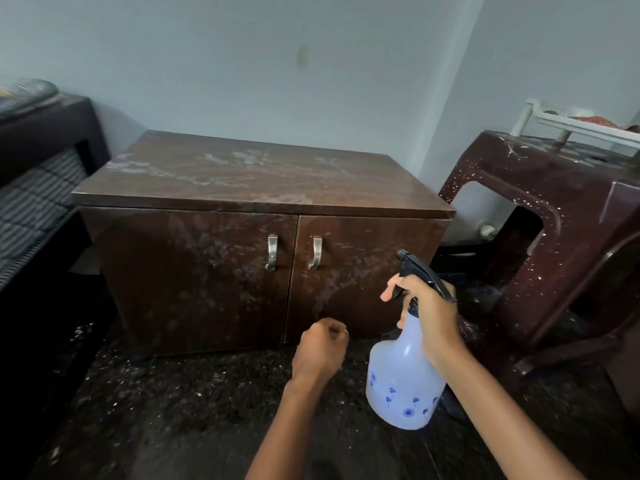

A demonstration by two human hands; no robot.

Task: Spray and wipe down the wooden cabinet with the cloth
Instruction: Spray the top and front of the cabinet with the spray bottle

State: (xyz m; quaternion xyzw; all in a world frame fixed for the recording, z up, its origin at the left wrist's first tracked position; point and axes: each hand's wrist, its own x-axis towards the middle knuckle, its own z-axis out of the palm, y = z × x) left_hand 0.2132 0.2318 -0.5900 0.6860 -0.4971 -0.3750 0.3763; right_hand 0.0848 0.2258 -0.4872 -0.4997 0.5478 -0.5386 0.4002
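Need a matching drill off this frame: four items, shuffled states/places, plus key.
Items
1. spray bottle
2. left hand
3. cabinet top
4. maroon plastic stool

States/places
A. curled into a fist, no cloth visible in it
B. streaked with pale smears
C. gripped at the neck by the right hand
D. far right, flecked with white

Pairs: 1-C, 2-A, 3-B, 4-D

Open floor (pixel 194 403) fronts the cabinet (pixel 194 278); a bed (pixel 45 133) crowds its left, seemingly a plastic chair (pixel 571 209) its right
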